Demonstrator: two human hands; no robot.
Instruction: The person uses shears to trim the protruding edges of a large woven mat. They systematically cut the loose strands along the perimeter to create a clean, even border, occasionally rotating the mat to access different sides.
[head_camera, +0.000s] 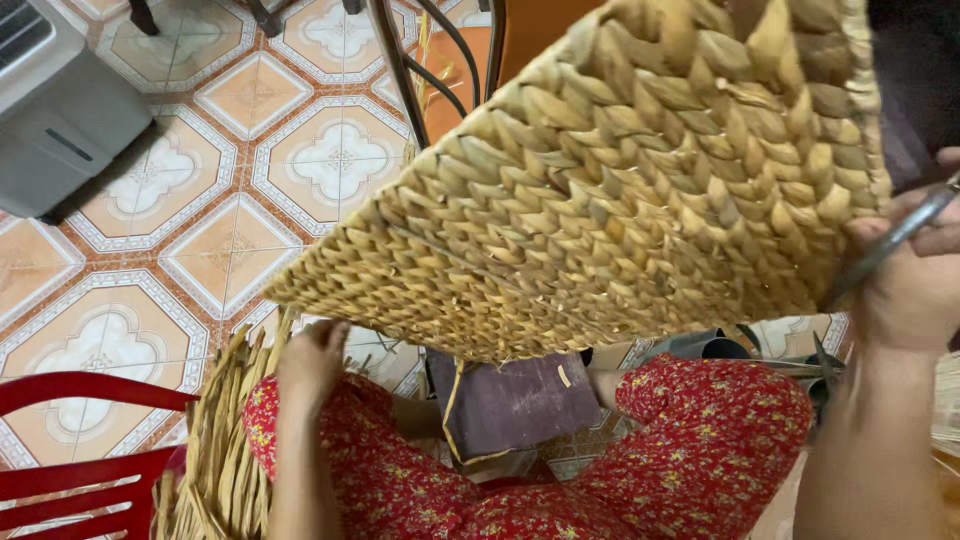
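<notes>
right hand (915, 270) grips scissors (885, 250) beside a woven basket (620, 190); left hand's (310, 360) grip unclear, over patterned floor tiles (200, 200).

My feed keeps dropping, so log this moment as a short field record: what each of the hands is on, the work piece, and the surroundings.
left hand: low by the knee, under the woven basket's lower edge, next to loose dried fibre strands
right hand: at the basket's right edge, gripping a slim grey metal tool
work piece: woven basket, straw-coloured, held up and tilted
lap: red floral trousers
between knees: dark wooden block
floor: patterned tiles
nearby: red plastic chair, grey appliance
</notes>
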